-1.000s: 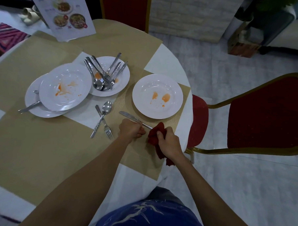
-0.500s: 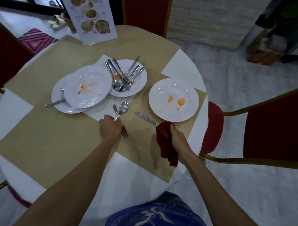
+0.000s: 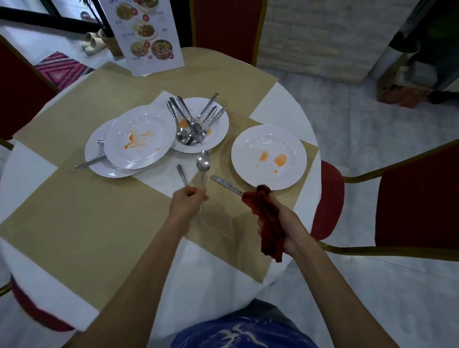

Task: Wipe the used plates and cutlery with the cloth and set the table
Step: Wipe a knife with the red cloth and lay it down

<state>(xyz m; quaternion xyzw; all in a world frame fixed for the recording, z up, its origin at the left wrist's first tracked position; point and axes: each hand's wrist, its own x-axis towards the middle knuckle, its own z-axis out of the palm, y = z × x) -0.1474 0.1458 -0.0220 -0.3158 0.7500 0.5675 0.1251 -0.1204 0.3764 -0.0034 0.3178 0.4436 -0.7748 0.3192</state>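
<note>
My left hand [image 3: 187,201] is closed around the handle of a spoon [image 3: 203,161], whose bowl points away from me. A fork handle [image 3: 181,173] runs under the same hand; I cannot tell whether it is gripped too. My right hand [image 3: 290,229] holds a crumpled red cloth [image 3: 268,223]. A knife [image 3: 225,184] lies on the beige placemat [image 3: 116,221], its handle end under the cloth. A white plate [image 3: 269,138] with orange stains sits just beyond. A middle plate [image 3: 220,126] carries several pieces of cutlery [image 3: 193,125]. Two stained plates [image 3: 139,146] are stacked at the left.
A menu card [image 3: 140,30] stands at the table's far side. Red chairs stand at the right [image 3: 419,195], back [image 3: 227,21] and left [image 3: 14,85]. A knife [image 3: 89,163] sticks out between the stacked plates. The round table's edge [image 3: 308,203] runs close behind my right hand.
My left hand let go of the knife, moved left and closed on the spoon. My right hand stopped wiping the knife and drew back slightly with the cloth.
</note>
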